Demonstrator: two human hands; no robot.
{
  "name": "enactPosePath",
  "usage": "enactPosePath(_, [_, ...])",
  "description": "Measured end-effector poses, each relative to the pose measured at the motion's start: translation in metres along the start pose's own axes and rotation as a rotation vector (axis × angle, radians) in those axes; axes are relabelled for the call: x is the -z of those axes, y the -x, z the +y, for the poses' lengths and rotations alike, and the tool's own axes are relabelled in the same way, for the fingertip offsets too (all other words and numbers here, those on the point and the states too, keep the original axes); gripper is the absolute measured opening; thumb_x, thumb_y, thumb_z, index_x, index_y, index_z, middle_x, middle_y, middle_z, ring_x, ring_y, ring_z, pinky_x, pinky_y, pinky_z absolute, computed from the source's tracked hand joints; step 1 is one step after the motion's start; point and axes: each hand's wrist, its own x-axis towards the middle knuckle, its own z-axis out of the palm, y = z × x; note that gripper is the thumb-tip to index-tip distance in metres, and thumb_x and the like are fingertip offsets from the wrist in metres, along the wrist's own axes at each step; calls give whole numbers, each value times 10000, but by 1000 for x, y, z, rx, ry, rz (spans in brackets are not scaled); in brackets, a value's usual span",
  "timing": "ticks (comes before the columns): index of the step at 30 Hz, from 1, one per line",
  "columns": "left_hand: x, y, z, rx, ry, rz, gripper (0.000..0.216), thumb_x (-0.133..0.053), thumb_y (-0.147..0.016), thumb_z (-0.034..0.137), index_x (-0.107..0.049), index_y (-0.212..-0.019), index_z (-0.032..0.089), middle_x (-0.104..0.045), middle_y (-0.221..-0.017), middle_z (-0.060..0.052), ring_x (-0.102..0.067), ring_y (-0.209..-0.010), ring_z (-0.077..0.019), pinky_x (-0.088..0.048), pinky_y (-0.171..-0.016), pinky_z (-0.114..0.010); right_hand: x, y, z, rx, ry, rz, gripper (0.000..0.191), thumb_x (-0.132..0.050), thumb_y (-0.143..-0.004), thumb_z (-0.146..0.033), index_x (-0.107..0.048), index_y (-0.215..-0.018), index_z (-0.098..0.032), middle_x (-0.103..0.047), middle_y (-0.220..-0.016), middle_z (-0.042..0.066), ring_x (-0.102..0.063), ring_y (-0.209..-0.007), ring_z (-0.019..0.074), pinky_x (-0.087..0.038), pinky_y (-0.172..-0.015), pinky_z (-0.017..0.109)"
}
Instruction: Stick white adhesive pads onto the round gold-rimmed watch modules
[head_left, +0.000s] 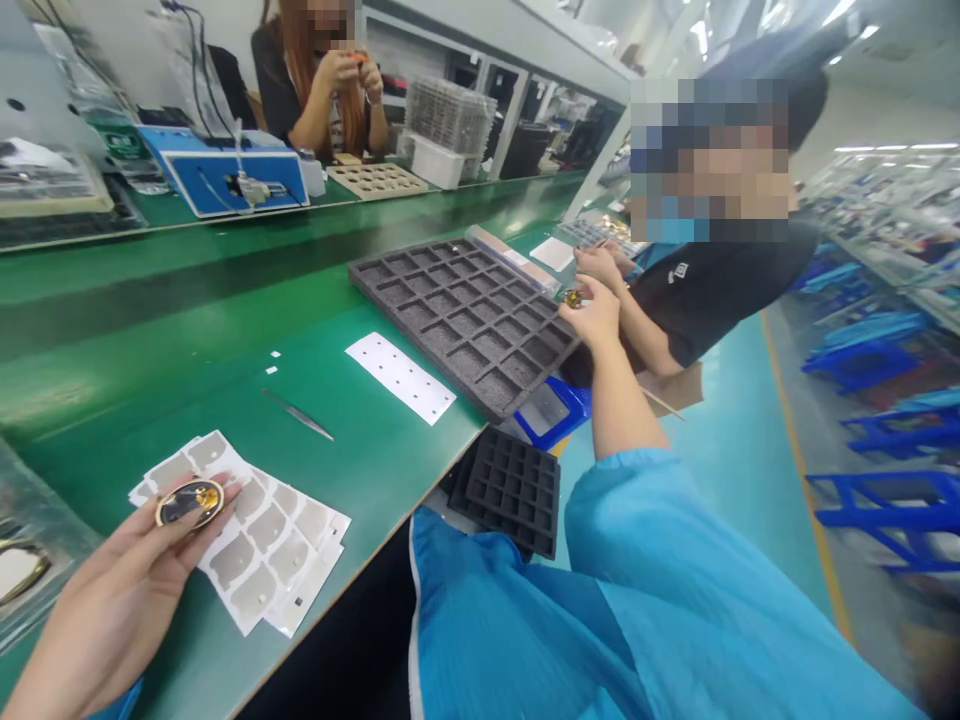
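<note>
My left hand is at the lower left, fingers pinched on a round gold-rimmed part held just above a stack of white sticker sheets. My right hand, in a blue sleeve, reaches far right beside the black foam tray. Its fingers are closed on a small gold-coloured piece, close to a co-worker's hands.
Metal tweezers and a white strip with holes lie on the green bench. A second black foam tray sits below the bench edge. A blue machine and another person are at the back. Blue stools line the aisle.
</note>
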Motion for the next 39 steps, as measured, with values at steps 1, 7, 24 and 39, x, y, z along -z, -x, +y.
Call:
enactPosePath(1, [-1, 2, 1, -2, 13, 7, 311, -873, -561, 328, -780, -823, 191, -737, -1126, -74, -597, -1280, -309, -610, -903, -230, -4, 9, -8, 27, -48, 49, 534, -646, -781, -135, -579, -1308, -79, -674, -1180, 164, -665, -1081, 272, -585, -925, 401])
enactPosePath(7, [-8, 9, 9, 6, 48, 72, 309, -847, -555, 248, -765, -838, 156, -745, -1062, -86, -650, -1195, -307, -629, -891, -247, -22, 93, -81, 450, -363, 370, 695, -624, -785, -325, -442, -1451, -249, -670, -1187, 85, -668, -1077, 276, -615, -886, 452])
enactPosePath(24, [-11, 10, 11, -76, 10, 86, 290, -735, -650, 122, -732, -937, 163, -761, -999, -47, -687, -1118, -222, -508, -1129, -347, -7, 146, -170, 360, -536, 184, 648, -621, -885, -357, -373, -1478, -277, -681, -1163, 66, -660, -1033, 277, -575, -1001, 490])
enactPosePath(39, [-13, 13, 11, -150, -7, 64, 327, -742, -689, 122, -720, -1009, 182, -753, -1002, -38, -718, -992, -204, -478, -1143, -355, -3, 149, -177, 388, -640, 184, 603, -638, -930, -346, -361, -1464, -302, -683, -1143, 37, -663, -1050, 235, -584, -961, 429])
